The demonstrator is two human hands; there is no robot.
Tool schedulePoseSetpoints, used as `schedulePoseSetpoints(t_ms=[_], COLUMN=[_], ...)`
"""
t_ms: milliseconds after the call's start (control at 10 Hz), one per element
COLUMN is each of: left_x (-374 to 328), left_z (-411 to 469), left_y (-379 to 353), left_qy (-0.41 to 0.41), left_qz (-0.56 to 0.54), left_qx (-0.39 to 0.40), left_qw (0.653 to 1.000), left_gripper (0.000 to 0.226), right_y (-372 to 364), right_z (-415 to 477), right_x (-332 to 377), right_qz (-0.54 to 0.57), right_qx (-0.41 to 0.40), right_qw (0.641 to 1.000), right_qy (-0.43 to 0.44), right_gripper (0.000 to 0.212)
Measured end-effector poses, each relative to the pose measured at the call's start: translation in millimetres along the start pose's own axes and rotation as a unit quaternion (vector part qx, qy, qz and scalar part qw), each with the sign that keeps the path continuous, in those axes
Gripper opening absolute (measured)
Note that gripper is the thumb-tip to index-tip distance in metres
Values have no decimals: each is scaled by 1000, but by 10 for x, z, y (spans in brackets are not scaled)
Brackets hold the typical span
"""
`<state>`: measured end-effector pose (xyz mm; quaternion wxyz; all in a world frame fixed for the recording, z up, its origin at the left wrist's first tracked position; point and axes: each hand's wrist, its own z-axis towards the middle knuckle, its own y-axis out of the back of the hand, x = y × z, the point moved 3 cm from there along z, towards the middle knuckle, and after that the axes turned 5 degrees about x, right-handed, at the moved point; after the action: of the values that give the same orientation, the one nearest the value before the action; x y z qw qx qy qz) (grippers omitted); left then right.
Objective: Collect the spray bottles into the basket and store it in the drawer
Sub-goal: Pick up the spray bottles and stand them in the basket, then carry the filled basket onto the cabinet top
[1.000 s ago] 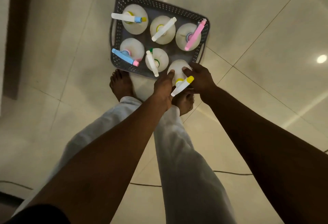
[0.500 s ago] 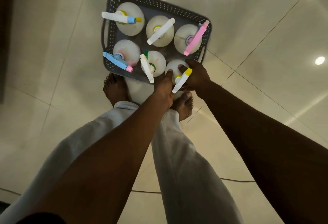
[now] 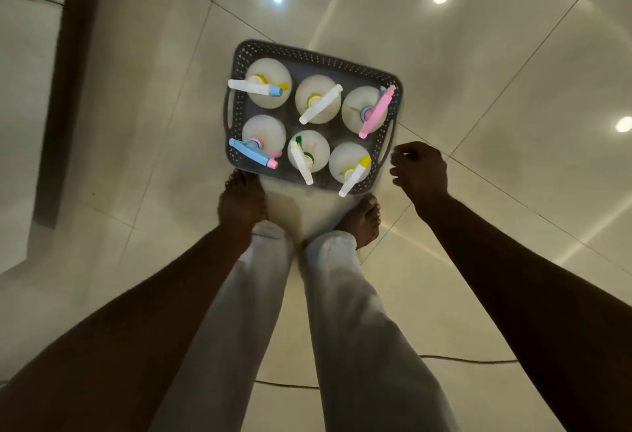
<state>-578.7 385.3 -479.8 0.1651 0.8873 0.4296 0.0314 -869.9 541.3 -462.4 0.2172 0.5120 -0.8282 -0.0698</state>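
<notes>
A grey perforated basket (image 3: 307, 55) stands on the tiled floor just beyond my bare feet. Several white spray bottles stand upright in it in two rows. The yellow-tipped bottle (image 3: 349, 165) fills the near right corner. My right hand (image 3: 419, 168) hovers loosely curled and empty, just right of the basket's right handle (image 3: 388, 144), not touching it. My left hand (image 3: 241, 207) is at the near left corner of the basket, blending with my left foot below it, so its fingers are unclear.
A dark upright strip (image 3: 65, 89) runs along the far left. A thin cable (image 3: 461, 359) lies across the glossy floor behind my legs. My right foot (image 3: 364, 219) is close to the basket's near edge.
Both hands have let go of the yellow-tipped bottle, which now stands in the basket. My right hand moved right to beside the handle. My left hand drew back and left.
</notes>
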Motion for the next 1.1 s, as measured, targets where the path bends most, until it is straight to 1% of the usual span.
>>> schedulePoseSetpoints(t_ms=[100, 200, 300, 400, 500, 600, 700, 800, 900, 1100], left_x=[-347, -705, -1122, -1392, -1503, -1537, -1528, -1506, -1474, -1446], left_z=[78, 318, 491, 594, 699, 718, 760, 682, 544, 4], left_y=[566, 843, 801, 672, 549, 447, 461, 518, 600, 917], left_qy=[-43, -147, -210, -234, -231, -243, -242, -240, -243, -255], left_qz=[35, 20, 126, 118, 77, 86, 96, 94, 82, 42], left_qx=[-71, -117, -114, -62, -22, -14, -20, -15, -13, -21], left_qw=[996, 982, 963, 963, 970, 966, 965, 966, 966, 966], left_gripper=[22, 31, 42, 40, 25, 22, 24, 25, 20, 28], right_y=[29, -29, -163, -285, -378, -401, -387, -346, -297, -149], right_z=[45, 163, 293, 357, 408, 411, 361, 261, 110, -433], right_x=[22, 77, 121, 126, 108, 93, 108, 170, 270, 590], right_qz=[10, 32, 24, 22, 46, 76, 94, 98, 91, 62], right_qx=[-34, -33, -22, -21, -26, -34, -32, -32, -29, -39], right_qw=[999, 999, 999, 999, 998, 996, 995, 994, 995, 997], right_qy=[-12, -24, -21, -15, -19, -25, -24, -22, -10, 29], right_gripper=[37, 44, 39, 29, 22, 20, 30, 32, 31, 30])
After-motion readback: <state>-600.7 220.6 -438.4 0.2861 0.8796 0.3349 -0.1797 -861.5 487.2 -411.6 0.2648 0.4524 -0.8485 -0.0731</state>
